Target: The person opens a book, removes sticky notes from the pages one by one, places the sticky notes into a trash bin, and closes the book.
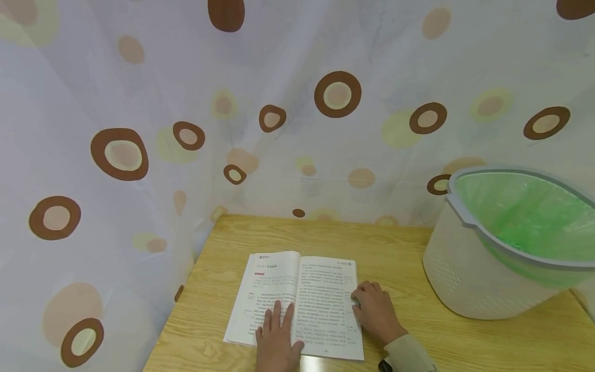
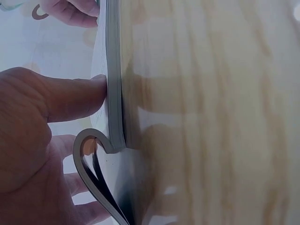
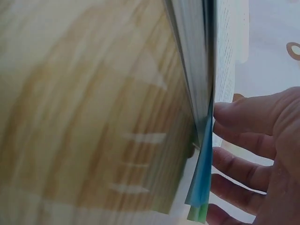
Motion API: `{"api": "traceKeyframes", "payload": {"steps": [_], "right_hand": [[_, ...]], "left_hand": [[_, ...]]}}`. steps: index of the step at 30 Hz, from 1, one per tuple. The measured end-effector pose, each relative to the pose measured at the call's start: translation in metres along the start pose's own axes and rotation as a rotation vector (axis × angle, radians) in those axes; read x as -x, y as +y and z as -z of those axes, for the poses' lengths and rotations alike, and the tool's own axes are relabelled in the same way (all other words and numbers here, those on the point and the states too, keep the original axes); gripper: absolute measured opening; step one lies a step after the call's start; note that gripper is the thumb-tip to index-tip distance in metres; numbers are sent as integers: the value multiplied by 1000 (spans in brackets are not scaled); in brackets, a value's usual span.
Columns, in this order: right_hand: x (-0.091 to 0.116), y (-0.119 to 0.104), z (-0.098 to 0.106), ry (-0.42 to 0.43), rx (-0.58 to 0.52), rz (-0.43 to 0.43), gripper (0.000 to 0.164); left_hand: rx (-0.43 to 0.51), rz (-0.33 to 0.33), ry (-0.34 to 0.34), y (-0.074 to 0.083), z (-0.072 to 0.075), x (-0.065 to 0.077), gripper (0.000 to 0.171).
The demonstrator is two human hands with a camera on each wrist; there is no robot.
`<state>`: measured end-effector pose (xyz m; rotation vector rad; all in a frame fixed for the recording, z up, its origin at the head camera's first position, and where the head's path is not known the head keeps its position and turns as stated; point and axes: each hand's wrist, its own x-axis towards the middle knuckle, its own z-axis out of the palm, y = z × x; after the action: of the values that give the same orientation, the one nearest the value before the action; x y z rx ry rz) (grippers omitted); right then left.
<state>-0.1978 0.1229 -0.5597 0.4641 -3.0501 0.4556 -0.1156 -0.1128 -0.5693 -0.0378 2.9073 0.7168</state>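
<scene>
An open book point(image 1: 321, 299) lies on the wooden table, its pages full of small print. My left hand point(image 1: 276, 343) rests with spread fingers over the lower left page, near the spine. In the left wrist view the thumb point(image 2: 77, 96) lies along the page by the bottom edge, where the spine bends into a loop. At the right page's outer edge is my right hand point(image 1: 377, 311), with bent fingers. Its fingertips point(image 3: 220, 157) touch the page edge, right at thin blue and green strips point(image 3: 201, 173) that stick out past the book.
A large pale basket point(image 1: 483, 279) with a grey rim and a green liner stands at the table's right. A spotted curtain point(image 1: 297, 103) hangs behind and to the left. The wooden table point(image 1: 390, 248) extends behind the book. A dark band point(image 1: 385, 366) circles the right wrist.
</scene>
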Motion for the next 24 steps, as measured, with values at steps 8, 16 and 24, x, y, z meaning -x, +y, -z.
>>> {"api": "traceKeyframes", "payload": {"steps": [8, 16, 24], "right_hand": [[-6, 0, -6, 33, -51, -84, 8], [-8, 3, -7, 29, -55, -115, 5], [-9, 5, -7, 7, -55, -125, 6]], "left_hand": [[5, 0, 8, -1, 0, 1, 78], [1, 8, 20, 1, 0, 1, 79], [-2, 3, 25, 0, 0, 1, 80]]}}
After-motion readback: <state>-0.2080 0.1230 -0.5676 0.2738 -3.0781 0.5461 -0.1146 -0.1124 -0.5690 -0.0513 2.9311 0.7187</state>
